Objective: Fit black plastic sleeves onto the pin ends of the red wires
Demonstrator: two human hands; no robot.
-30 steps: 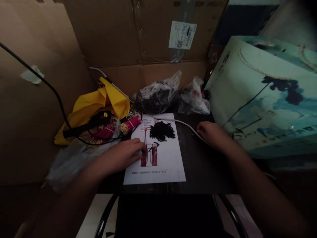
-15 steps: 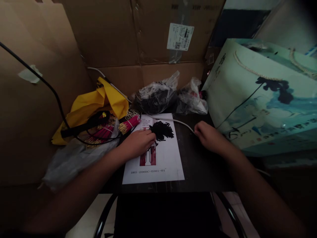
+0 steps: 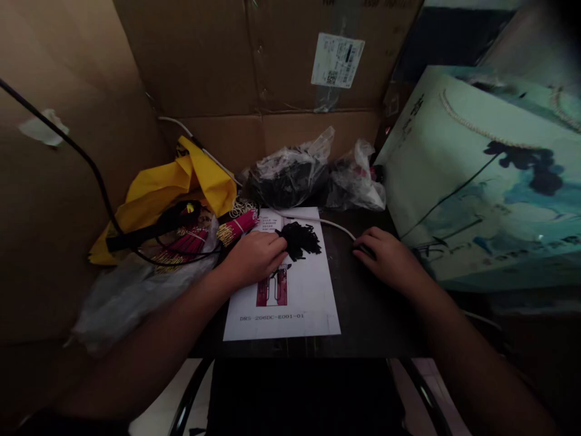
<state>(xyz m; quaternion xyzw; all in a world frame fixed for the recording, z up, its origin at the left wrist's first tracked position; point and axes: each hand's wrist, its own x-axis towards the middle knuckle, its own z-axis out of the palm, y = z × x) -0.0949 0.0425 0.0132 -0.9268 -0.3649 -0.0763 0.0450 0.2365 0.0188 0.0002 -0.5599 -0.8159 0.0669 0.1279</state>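
Observation:
My left hand (image 3: 258, 257) rests on the printed sheet (image 3: 313, 303), its fingers curled together at the left edge of a pile of short black tube pieces (image 3: 299, 240). Whatever lies under those fingertips is hidden. Off the sheet to the right, my right hand (image 3: 385, 257) is low over the dark table, thumb and fingers apart around a dark gap, with nothing I can make out between them. The white cable (image 3: 338, 225) runs across the sheet's top and ends by its fingertips. A bundle of magenta wires with gold-coloured ends (image 3: 236, 227) lies behind my left hand.
Clear plastic bags (image 3: 285, 175) stand along the cardboard (image 3: 204, 72) at the back. To the left lie a yellow bag (image 3: 149, 188), more magenta wires (image 3: 186, 245), a black cable (image 3: 102, 188) and crumpled plastic (image 3: 113, 303). A pale paper bag (image 3: 436, 163) stands right.
My right hand's fingers have spread from a closed pinch. My left hand stays by the black pile with its fingers curled. The view has shifted slightly.

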